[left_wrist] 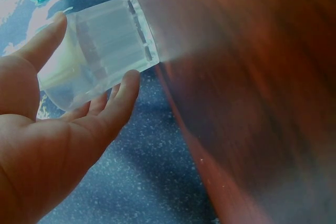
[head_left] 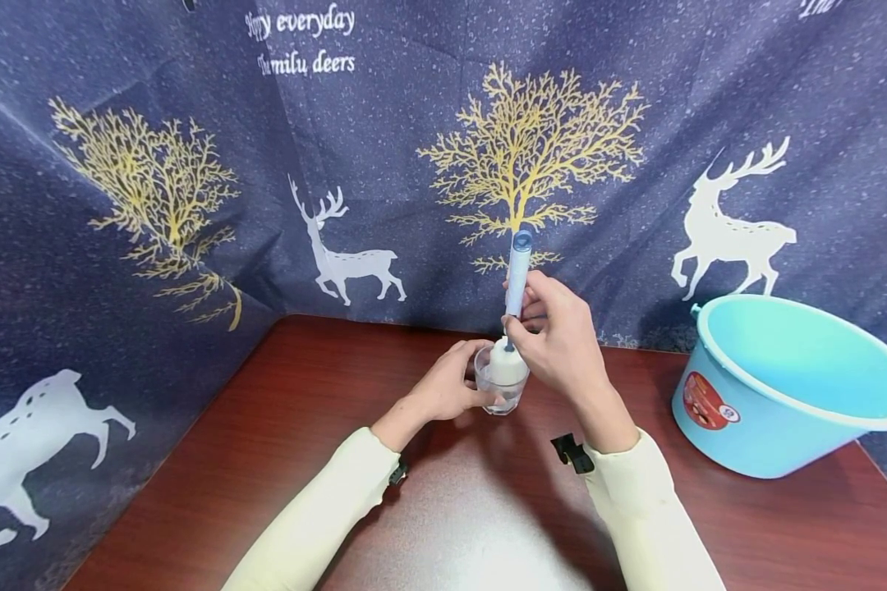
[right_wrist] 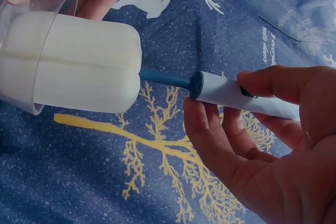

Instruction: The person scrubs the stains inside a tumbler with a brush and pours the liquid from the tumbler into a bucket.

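Head view: the right hand (head_left: pixel 562 336) grips the near-upright handle (head_left: pixel 517 283), sponge head (head_left: pixel 506 361) below, partly inside the cup (head_left: pixel 503 397) the left hand (head_left: pixel 447 386) holds.

Glare whitens the tabletop (head_left: pixel 466 517); the left wrist view seems slightly hazy.

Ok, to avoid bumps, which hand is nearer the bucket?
Right: the right hand grips the sponge handle, left of the bucket; the left hand, farther left, holds the cup.
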A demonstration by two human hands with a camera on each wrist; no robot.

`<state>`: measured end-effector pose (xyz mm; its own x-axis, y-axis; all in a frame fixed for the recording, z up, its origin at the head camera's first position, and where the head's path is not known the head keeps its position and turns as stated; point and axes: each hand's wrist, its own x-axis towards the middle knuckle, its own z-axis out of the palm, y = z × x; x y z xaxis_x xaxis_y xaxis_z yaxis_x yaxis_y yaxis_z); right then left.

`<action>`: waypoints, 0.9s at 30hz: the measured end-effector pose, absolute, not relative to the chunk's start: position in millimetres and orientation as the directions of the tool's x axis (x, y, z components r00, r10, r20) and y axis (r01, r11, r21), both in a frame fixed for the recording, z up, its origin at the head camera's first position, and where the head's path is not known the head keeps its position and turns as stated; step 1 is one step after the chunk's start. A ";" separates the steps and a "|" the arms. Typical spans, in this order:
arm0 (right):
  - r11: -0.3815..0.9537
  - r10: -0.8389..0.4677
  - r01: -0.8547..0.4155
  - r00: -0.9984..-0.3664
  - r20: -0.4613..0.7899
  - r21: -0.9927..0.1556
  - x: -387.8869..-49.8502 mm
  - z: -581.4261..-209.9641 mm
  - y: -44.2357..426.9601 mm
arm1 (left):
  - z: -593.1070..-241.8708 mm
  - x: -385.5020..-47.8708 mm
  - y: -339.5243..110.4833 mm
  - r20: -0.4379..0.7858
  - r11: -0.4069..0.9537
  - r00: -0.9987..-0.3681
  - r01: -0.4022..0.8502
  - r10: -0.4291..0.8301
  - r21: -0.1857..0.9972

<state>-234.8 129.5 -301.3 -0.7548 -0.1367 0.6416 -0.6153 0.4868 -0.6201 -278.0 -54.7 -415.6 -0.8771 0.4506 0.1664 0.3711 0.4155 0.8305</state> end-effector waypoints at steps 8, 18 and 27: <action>0.481 -0.131 -0.621 -0.749 0.650 -0.619 -235.0 -301.4 129.9 | -417.4 -278.7 -53.8 0.171 0.407 -0.878 0.370 0.447 0.835; 0.502 -0.123 -0.616 -0.746 0.655 -0.608 -235.3 -301.6 129.2 | -418.6 -279.1 -54.6 0.177 0.431 -0.877 0.384 0.446 0.817; 0.519 -0.089 -0.571 -0.776 0.625 -0.636 -235.7 -301.7 130.2 | -417.4 -278.4 -54.5 0.175 0.414 -0.879 0.374 0.443 0.830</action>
<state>-235.7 130.2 -301.7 -0.7759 -0.0894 0.6245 -0.5714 0.5192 -0.6355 -278.4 -54.5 -417.4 -0.8793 0.4429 0.1750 0.3738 0.4144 0.8297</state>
